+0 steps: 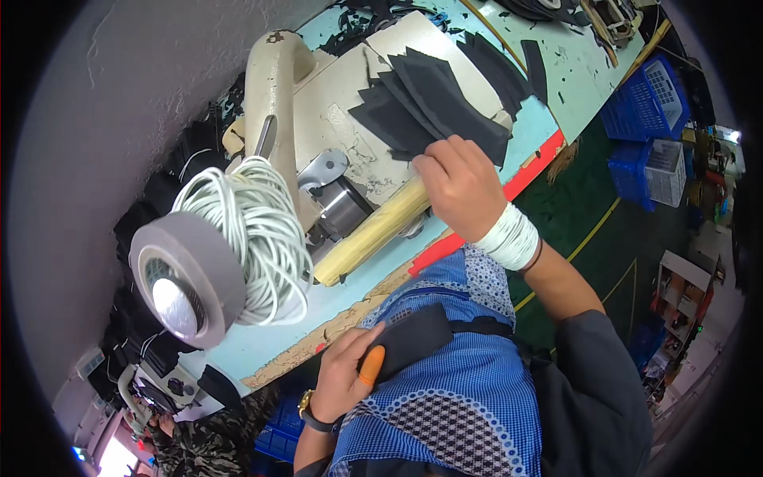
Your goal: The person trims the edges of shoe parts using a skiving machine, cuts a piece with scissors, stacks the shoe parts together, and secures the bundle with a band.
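Observation:
My left hand (346, 374) is closed on a small stack of black fabric pieces (417, 338), held low against the blue patterned apron (445, 397). An orange finger cot (372, 364) covers its thumb. My right hand (461, 187) is over the pale machine bed, fingers pinched together beside the end of a yellowish wooden strip (373, 230). Whatever its fingertips hold, if anything, is hidden. White cord (509, 238) is wound round the right wrist. Just beyond these fingers, black fabric pieces (437, 95) lie fanned and overlapping on the sewing machine's bed (342, 119).
The cream sewing machine arm (270, 95) rises at left. Before it are a coil of white cord (246, 230) and a grey tape roll (191, 274). More black strips (493, 71) lie on the table. Blue crates (644, 99) stand at right; another person (211, 437) sits at lower left.

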`<state>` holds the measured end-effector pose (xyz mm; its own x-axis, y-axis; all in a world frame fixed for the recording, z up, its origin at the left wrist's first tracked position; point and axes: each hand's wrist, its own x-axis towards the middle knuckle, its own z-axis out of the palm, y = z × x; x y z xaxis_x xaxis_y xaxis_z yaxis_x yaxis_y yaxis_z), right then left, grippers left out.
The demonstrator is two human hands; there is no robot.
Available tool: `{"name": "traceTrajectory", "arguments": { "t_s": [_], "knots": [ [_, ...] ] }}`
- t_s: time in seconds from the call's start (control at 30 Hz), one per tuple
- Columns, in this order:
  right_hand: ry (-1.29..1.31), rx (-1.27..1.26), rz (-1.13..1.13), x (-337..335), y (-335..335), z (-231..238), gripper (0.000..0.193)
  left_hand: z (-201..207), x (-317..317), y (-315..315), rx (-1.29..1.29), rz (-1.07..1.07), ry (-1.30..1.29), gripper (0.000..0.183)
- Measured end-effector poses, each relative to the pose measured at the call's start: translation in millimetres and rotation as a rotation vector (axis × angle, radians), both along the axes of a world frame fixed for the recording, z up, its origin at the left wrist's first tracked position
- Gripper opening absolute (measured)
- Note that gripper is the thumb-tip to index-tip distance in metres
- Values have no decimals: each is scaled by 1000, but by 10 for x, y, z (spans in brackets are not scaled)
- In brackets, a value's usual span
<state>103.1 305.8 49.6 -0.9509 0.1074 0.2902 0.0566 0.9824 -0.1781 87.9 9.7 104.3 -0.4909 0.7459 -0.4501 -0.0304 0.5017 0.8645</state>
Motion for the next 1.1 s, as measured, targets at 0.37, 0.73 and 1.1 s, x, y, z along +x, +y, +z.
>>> {"name": "traceTrajectory", "arguments": {
  "t_s": [0.37, 0.73, 1.1],
  "knots": [
    [25, -118, -157, -188, -331, -47, 12, -244, -647, -342, -340, 250, 237, 21],
    [-113, -767, 182, 187, -632, 270, 16, -220, -785, -760, -93, 220, 97, 34],
    [-97, -677, 173, -64, -326, 159, 19, -584, -815, -648, -53, 284, -115, 26]
  ]
}}
